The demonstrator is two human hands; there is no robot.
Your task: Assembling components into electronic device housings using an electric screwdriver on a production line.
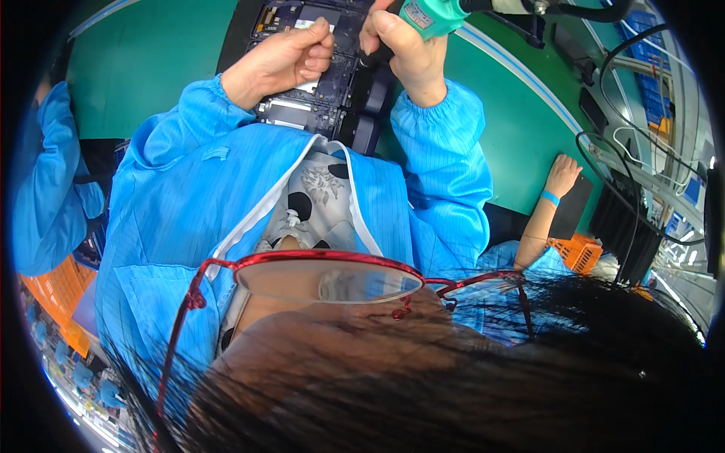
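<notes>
My left hand is closed, thumb against curled fingers, above a row of dark blue device housings with boards and pale metal plates inside. Whatever it may hold is too small to make out. A teal electric screwdriver with a pale label is gripped in my right hand, at the housings' right side. The upper frame edge cuts off part of the tool and some fingers. A dark round tip shows below those fingers, over the housings.
The housings lie on a green work table. Black cables hang at the upper right. A co-worker's hand rests on the table at right, near an orange crate. Another person's blue sleeve is at far left.
</notes>
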